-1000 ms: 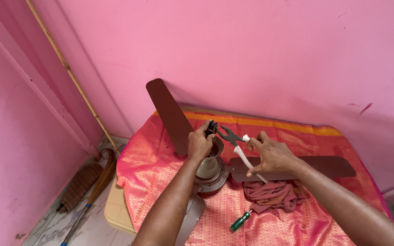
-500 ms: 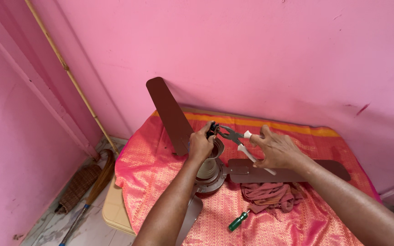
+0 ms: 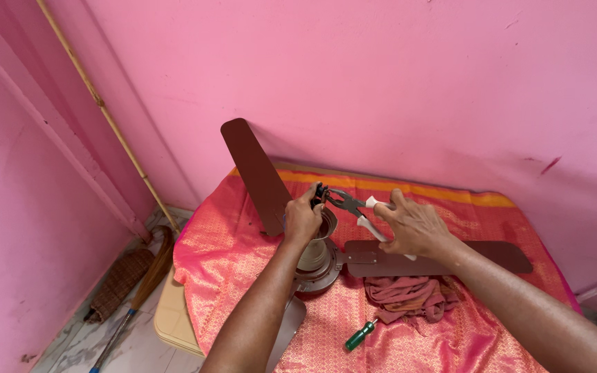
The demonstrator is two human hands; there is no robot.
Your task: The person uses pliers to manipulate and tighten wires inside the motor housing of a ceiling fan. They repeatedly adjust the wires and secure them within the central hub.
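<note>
rag (image 3: 409, 295) shifted nearer right hand (image 3: 412, 226); pliers (image 3: 345, 202) grip fan hub (image 3: 316, 252).

the left hand (image 3: 302, 220) covers the near side of the fan's cup (image 3: 316, 243), so what the plier (image 3: 343, 200) tips bite on beside the fingers is too small to tell. the right hand (image 3: 414, 226) hides most of the white handles. the near blade (image 3: 286, 330) and both forearms are cut off by the bottom edge. the broom (image 3: 127, 275) runs out of frame at the lower left. cloth (image 3: 409, 298) hides part of the bed.
</note>
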